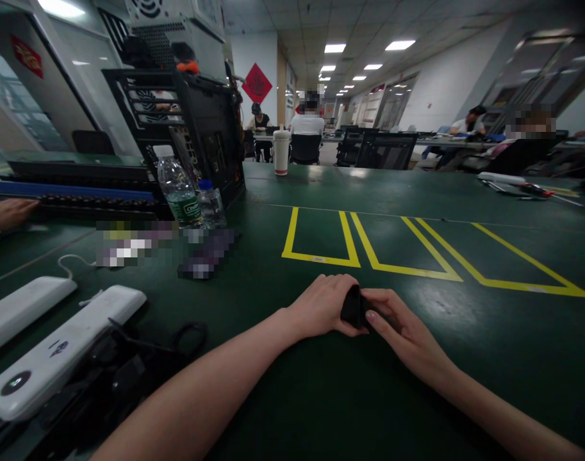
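My left hand (318, 306) is closed around a small black object (352, 308) just above or on the green table. Most of the object is hidden in the palm, so its kind does not show. From the other side, my right hand (402, 325) meets it, thumb and fingertips pinching its right edge. Both hands are close together at the middle of the view, in front of three yellow tape outlines (337, 261) on the table.
To the left stand clear plastic bottles (177, 186) and an open black computer case (210, 128). White power strips (81, 339) and black cables (129, 365) lie nearer. Another person's hand (8, 214) rests at far left. A white cup (281, 153) stands behind; tools (527, 187) lie far right.
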`<control>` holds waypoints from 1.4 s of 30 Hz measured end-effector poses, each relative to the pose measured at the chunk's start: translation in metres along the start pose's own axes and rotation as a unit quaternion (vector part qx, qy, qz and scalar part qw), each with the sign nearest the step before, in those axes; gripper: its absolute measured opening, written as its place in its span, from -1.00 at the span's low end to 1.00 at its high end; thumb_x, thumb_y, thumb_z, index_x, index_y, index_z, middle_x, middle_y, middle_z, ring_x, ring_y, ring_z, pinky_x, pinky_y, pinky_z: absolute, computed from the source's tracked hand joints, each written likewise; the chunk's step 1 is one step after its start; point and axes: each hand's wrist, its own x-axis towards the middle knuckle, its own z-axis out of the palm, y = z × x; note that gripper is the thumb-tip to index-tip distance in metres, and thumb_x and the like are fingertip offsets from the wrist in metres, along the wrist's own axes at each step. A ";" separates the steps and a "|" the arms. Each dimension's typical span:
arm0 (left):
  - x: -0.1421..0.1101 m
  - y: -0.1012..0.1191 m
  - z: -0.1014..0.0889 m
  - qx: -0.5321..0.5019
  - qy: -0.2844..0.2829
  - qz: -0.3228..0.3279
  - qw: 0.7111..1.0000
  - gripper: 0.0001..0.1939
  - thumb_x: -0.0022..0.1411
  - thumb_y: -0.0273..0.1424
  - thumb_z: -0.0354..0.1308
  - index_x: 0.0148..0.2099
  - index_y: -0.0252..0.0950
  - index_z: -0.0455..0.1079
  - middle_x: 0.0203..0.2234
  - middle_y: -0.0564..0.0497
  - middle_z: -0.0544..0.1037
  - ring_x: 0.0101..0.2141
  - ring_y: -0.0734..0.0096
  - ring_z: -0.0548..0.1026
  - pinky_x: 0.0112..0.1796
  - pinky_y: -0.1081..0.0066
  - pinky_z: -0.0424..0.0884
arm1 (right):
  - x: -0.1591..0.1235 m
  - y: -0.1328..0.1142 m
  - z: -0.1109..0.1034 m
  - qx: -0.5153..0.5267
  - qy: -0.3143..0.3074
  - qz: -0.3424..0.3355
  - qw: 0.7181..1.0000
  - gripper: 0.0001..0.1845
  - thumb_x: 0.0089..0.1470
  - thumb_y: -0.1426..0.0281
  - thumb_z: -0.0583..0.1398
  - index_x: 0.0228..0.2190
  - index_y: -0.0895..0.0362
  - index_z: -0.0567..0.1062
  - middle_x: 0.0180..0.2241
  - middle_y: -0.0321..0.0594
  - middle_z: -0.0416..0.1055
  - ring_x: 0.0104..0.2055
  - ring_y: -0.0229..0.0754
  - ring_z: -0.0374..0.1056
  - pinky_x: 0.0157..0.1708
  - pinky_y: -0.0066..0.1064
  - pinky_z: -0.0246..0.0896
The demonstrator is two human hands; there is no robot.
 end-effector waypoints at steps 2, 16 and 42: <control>0.000 0.000 0.000 0.000 -0.002 0.001 1.000 -0.42 -0.12 -0.19 0.27 -0.11 -0.35 0.15 -0.25 -0.08 0.38 -0.25 0.22 0.37 -0.24 0.31 0.27 | 0.001 0.002 0.000 -0.002 0.012 -0.011 1.000 -0.76 0.07 0.34 0.03 -0.17 0.05 0.26 -0.15 -0.16 0.25 -0.09 -0.09 0.27 -0.09 -0.18 0.24; -0.001 0.001 -0.002 -0.008 -0.008 -0.007 1.000 -0.44 -0.10 -0.20 0.25 -0.11 -0.35 0.14 -0.25 -0.08 0.37 -0.26 0.22 0.36 -0.26 0.32 0.27 | 0.001 -0.004 0.001 0.039 -0.031 0.040 0.998 -0.71 0.07 0.31 0.03 -0.13 0.06 0.18 -0.14 -0.14 0.27 -0.09 -0.09 0.28 -0.14 -0.21 0.28; 0.001 0.004 -0.004 -0.008 -0.019 -0.011 1.000 -0.45 -0.09 -0.23 0.25 -0.10 -0.38 0.15 -0.24 -0.10 0.37 -0.25 0.22 0.36 -0.25 0.30 0.27 | 0.000 -0.002 -0.001 0.046 -0.025 0.026 0.998 -0.72 0.05 0.36 0.08 -0.15 0.04 0.22 -0.13 -0.20 0.25 -0.07 -0.14 0.26 -0.09 -0.23 0.25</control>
